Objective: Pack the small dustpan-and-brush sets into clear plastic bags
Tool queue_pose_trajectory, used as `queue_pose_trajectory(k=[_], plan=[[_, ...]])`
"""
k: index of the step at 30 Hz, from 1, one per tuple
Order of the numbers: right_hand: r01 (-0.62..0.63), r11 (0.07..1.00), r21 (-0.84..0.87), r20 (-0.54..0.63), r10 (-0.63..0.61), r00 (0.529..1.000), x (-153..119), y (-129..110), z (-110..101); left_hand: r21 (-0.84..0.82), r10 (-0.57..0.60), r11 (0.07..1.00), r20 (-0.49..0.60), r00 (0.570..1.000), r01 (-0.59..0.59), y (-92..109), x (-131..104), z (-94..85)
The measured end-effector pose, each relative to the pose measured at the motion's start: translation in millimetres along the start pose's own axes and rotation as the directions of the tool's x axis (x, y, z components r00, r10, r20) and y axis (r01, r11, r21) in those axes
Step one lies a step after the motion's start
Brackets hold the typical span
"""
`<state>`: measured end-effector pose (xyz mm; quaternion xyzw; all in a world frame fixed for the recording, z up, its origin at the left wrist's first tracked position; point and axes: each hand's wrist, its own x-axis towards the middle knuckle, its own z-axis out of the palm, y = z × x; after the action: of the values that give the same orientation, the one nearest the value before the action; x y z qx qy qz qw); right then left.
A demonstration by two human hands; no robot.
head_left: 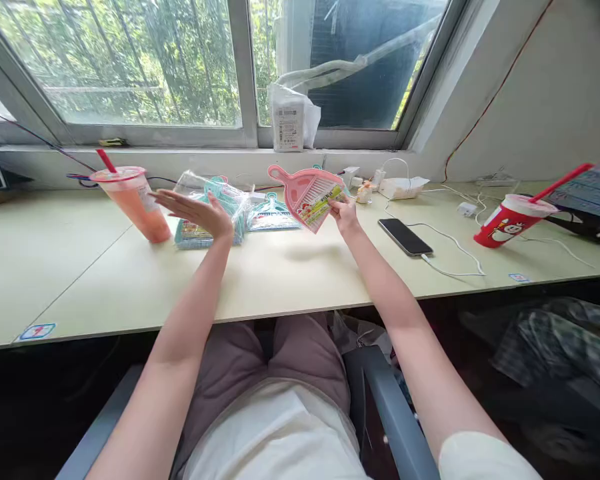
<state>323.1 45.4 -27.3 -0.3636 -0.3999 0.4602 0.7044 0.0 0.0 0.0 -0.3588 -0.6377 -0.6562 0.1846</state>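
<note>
A pink mini dustpan (300, 189) with a yellow-green printed label is held up above the desk by my right hand (344, 212), its fingers closed on the right edge and the looped handle pointing left. My left hand (197, 212) is raised with fingers stretched out flat, holding nothing. Behind it lies a clear plastic bag of teal dustpans (230, 203), partly hidden by the hand. Beside the bag, a single teal dustpan set (273, 215) rests on the desk, a white-bristled brush showing in it.
An orange drink cup (139, 200) with a red straw stands left of my left hand. To the right are a phone (405, 236) on a white cable, a red cup (513, 220), and chargers (379, 179). A wrapped box (289, 127) sits on the windowsill.
</note>
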Motion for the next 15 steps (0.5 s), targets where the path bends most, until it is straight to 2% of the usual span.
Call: queue_pose_trajectory(k=[1, 3, 5, 6, 8, 10, 12, 13, 14, 15], plan=[[0.004, 1.000, -0.010, 0.008, -0.004, 1.000, -1, 0, 1, -0.029, 0.132, 0.991, 0.053, 0.990, -0.130, 5, -5, -2.4], [0.013, 1.000, -0.026, 0.027, -0.012, 1.000, -5, 0, 5, -0.118, 0.319, 0.946, 0.181, 0.930, -0.301, 14, -16, -5.7], [0.020, 0.999, -0.035, 0.048, -0.019, 0.999, -9, -2, 9, -0.265, 0.432, 0.897, 0.366, 0.824, -0.353, 23, -28, -6.0], [0.023, 0.999, -0.036, 0.059, -0.021, 0.998, -12, -3, 12, -0.339, 0.455, 0.884, 0.468, 0.758, -0.321, 27, -35, -5.0], [0.035, 0.999, -0.031, 0.091, -0.032, 0.995, -19, -6, 17, -0.424, 0.428, 0.891, 0.656, 0.622, -0.166, 35, -49, -1.6], [0.047, 0.998, -0.031, 0.138, -0.042, 0.990, -25, -9, 21, -0.434, 0.345, 0.897, 0.805, 0.482, 0.082, 41, -64, 2.0], [0.048, 0.998, -0.047, 0.183, -0.039, 0.982, -30, -11, 24, -0.412, 0.289, 0.843, 0.890, 0.354, 0.346, 46, -76, 4.4], [0.044, 0.997, -0.059, 0.203, -0.031, 0.979, -31, -11, 25, -0.400, 0.277, 0.799, 0.907, 0.316, 0.449, 48, -80, 5.2], [0.034, 0.997, -0.069, 0.224, -0.018, 0.974, -31, -11, 25, -0.395, 0.269, 0.754, 0.915, 0.302, 0.525, 49, -83, 5.9], [0.020, 0.997, -0.079, 0.248, 0.000, 0.969, -29, -10, 25, -0.397, 0.259, 0.716, 0.915, 0.310, 0.574, 49, -86, 6.5]])
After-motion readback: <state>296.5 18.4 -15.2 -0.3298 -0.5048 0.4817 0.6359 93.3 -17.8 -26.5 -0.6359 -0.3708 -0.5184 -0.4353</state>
